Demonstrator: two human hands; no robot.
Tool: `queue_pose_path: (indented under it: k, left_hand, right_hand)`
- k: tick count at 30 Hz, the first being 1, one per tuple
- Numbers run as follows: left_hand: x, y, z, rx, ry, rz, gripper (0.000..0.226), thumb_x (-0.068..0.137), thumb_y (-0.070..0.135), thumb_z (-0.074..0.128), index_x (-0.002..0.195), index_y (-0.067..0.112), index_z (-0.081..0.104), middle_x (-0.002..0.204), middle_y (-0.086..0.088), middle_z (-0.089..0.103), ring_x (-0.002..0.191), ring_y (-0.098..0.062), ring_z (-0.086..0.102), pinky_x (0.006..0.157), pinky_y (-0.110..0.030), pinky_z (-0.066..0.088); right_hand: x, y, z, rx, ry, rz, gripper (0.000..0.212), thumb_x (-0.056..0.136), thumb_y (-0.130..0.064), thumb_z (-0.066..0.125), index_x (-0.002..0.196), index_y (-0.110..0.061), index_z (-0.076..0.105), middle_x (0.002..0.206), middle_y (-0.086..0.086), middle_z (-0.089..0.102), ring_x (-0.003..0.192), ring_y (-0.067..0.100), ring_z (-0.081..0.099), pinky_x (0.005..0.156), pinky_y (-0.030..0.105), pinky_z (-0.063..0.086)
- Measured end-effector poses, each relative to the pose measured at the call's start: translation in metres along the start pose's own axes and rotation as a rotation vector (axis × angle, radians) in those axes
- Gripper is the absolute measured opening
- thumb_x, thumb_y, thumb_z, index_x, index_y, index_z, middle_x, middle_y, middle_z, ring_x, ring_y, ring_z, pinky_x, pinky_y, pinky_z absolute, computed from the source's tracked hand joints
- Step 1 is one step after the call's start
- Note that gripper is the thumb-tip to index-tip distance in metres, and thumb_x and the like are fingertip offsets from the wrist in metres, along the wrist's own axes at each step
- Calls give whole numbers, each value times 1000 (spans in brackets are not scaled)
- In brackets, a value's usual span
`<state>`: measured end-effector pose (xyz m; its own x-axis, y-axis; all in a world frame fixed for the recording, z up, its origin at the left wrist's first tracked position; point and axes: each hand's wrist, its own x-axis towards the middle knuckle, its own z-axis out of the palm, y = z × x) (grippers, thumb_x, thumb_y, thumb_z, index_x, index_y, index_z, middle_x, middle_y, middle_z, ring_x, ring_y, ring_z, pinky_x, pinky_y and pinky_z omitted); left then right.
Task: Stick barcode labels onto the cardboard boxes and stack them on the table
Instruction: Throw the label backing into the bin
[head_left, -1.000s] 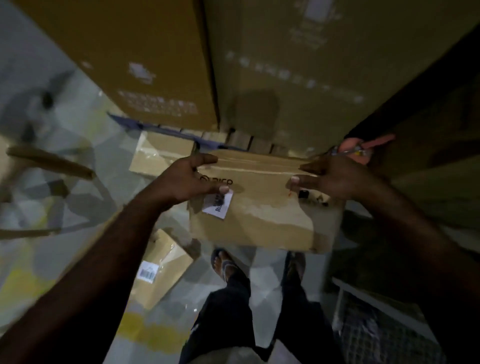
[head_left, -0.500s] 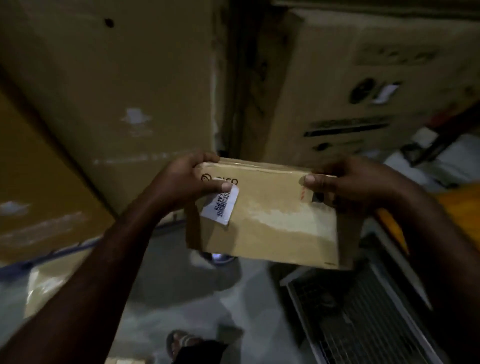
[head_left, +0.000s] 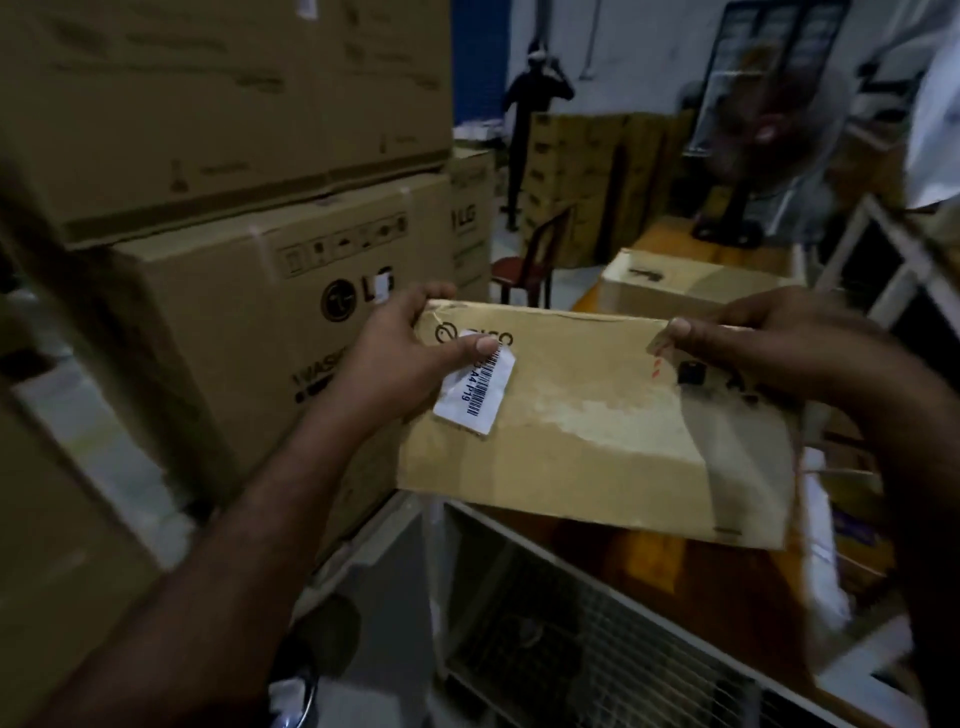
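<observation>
A flat, light-brown cardboard box (head_left: 597, 431) is held in the air with its broad face toward the camera, in front of the near end of an orange-brown wooden worktop (head_left: 727, 587). The left hand (head_left: 400, 353) grips its upper left corner, fingers curled over the top edge and thumb pressing down one end of a white rectangular barcode label (head_left: 475, 389) beside the printed logo; whether the label is fully stuck cannot be told. The right hand (head_left: 779, 348) pinches the upper right edge, thumb in front and fingers behind. Farther along the worktop rests a second brown cardboard box (head_left: 691, 280). Large stacked brown cartons (head_left: 249, 312) stand to the left.
</observation>
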<state>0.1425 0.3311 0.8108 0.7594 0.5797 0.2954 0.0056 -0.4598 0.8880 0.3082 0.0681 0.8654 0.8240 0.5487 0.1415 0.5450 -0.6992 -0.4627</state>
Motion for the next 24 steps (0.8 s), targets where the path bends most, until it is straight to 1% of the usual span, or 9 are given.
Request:
queue_pose_path:
  k: [5, 7, 9, 12, 16, 18, 21, 22, 24]
  left_hand:
    - [43, -10, 59, -46, -146, 41, 41, 75, 26, 84, 107, 25, 59, 83, 12, 67, 65, 11, 61, 58, -9, 49]
    - [62, -19, 77, -38, -199, 44, 37, 78, 29, 81, 108, 23, 60, 88, 10, 69, 76, 1, 66, 65, -16, 54]
    - [81, -30, 90, -20, -248, 28, 33, 84, 34, 75, 111, 20, 62, 98, 2, 72, 86, -12, 69, 75, -31, 58]
    - [113, -50, 106, 9, -294, 38, 27, 91, 44, 64, 109, 25, 63, 98, 1, 74, 87, -16, 70, 80, -43, 58]
    - [146, -67, 118, 95, -290, 60, 30, 97, 52, 49, 109, 29, 64, 101, 4, 71, 95, -16, 66, 87, -42, 54]
    - [158, -67, 122, 116, -301, 79, 36, 98, 54, 44, 113, 28, 64, 104, 5, 70, 99, -17, 64, 89, -40, 53]
    - [171, -66, 128, 107, -313, 76, 41, 99, 55, 39, 119, 29, 63, 104, 12, 62, 103, -15, 60, 92, -38, 49]
    - [173, -66, 131, 113, -308, 78, 43, 99, 57, 36, 121, 31, 62, 104, 14, 60, 102, -14, 58, 92, -38, 48]
    - [176, -68, 136, 115, -282, 92, 41, 98, 63, 31, 110, 37, 61, 102, 15, 63, 97, -13, 60, 87, -39, 50]
  right_hand:
    - [13, 45, -9, -20, 60, 119, 83, 47, -103, 43, 81, -35, 77, 80, -6, 72, 78, 17, 66, 78, 42, 57]
    - [19, 59, -2, -23, 100, 166, 79, 54, -99, 48, 77, -29, 77, 78, -4, 72, 77, 18, 67, 76, 44, 57]
    - [28, 70, 6, -44, 99, 211, 78, 57, -96, 48, 71, -26, 77, 72, -3, 72, 72, 17, 67, 74, 44, 57]
    - [45, 79, 21, -20, 88, 285, 69, 64, -90, 52, 76, -28, 79, 79, -5, 72, 77, 14, 67, 77, 39, 57]
    - [64, 81, 37, 31, 169, 330, 60, 71, -81, 58, 71, -23, 76, 63, -6, 70, 67, 14, 67, 63, 32, 52]
    - [71, 81, 43, -72, 247, 310, 62, 75, -83, 50, 69, -25, 71, 63, -7, 68, 65, 12, 65, 64, 34, 53]
    - [84, 70, 57, -432, 428, 175, 59, 84, -79, 37, 88, -29, 68, 94, -3, 67, 89, 20, 59, 85, 45, 49]
    - [89, 58, 65, -418, 474, 126, 53, 87, -72, 43, 101, -27, 68, 106, -1, 66, 99, 22, 57, 90, 46, 46]
    - [98, 29, 86, -275, 521, 20, 48, 91, -61, 46, 107, -23, 69, 109, 1, 67, 101, 24, 56, 89, 44, 45]
